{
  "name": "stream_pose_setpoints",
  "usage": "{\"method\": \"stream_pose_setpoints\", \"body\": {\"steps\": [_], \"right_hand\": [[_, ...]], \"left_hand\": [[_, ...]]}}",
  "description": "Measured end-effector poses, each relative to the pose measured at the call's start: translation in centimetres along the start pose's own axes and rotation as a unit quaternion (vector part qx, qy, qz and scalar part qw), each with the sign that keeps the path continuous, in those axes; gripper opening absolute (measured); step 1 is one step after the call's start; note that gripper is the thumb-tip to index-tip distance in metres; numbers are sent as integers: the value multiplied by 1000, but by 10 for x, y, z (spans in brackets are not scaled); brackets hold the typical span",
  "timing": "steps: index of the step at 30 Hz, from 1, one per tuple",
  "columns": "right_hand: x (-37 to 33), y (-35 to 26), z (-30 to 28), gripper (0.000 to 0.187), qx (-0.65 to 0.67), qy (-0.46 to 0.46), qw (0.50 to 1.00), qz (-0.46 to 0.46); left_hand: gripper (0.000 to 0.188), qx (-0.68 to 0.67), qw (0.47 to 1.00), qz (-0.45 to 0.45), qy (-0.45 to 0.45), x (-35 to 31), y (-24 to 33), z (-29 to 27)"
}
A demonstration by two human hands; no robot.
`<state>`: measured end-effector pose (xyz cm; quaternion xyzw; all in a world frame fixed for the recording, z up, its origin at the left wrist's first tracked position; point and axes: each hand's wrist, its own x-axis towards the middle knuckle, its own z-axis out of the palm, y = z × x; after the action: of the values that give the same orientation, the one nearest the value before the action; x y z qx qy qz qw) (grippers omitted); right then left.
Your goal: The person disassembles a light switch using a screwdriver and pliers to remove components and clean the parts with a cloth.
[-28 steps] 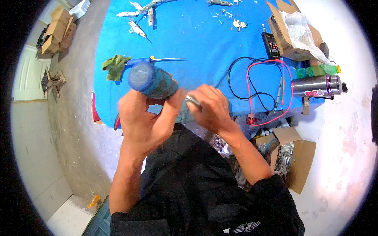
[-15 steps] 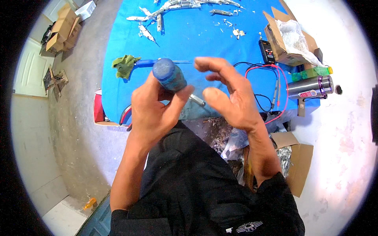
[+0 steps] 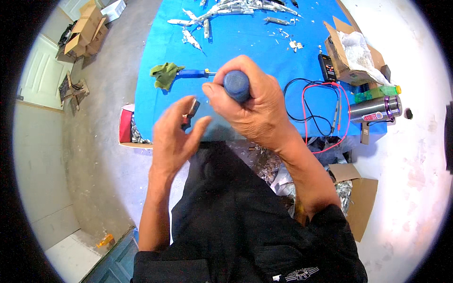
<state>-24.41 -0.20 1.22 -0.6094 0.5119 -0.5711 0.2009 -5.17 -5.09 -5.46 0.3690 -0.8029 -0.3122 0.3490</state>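
My right hand [image 3: 257,96] is wrapped round the thick handle of a blue-handled tool [image 3: 237,86], its rounded end facing up; the rest of the tool is hidden below my fist. My left hand [image 3: 172,139] is slightly blurred, held over the near left edge of the table with thumb and fingers apart. Between them shows a dark tool with some red on it [image 3: 189,114], perhaps pliers, which seems to lie below the hand. Just beyond, a screwdriver with a blue handle [image 3: 192,73] lies beside a crumpled green cloth [image 3: 165,75].
Slim metallic pieces [image 3: 238,7] are heaped at the back of the blue-covered table [image 3: 245,40]. A black meter [image 3: 326,67], red and black leads [image 3: 306,113], an open carton [image 3: 349,52], a green bottle [image 3: 375,94] and a steel flask [image 3: 375,110] stand or lie at right.
The blue-handled tool has passed from my left hand to my right. My left hand has opened and come away from it. The whole view has shifted slightly.
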Motion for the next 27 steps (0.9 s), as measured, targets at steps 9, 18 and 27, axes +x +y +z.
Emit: {"method": "stream_pose_setpoints", "body": {"steps": [9, 18, 27], "right_hand": [[1, 4, 3, 14, 35, 39, 998, 22], [7, 12, 13, 23, 39, 41, 998, 18], [0, 10, 10, 18, -2, 67, 998, 17]], "left_hand": [[65, 292, 953, -44, -66, -45, -64, -32], [38, 196, 974, -103, -42, -43, -59, -45], [59, -231, 971, -30, 52, 9, 75, -89]]}}
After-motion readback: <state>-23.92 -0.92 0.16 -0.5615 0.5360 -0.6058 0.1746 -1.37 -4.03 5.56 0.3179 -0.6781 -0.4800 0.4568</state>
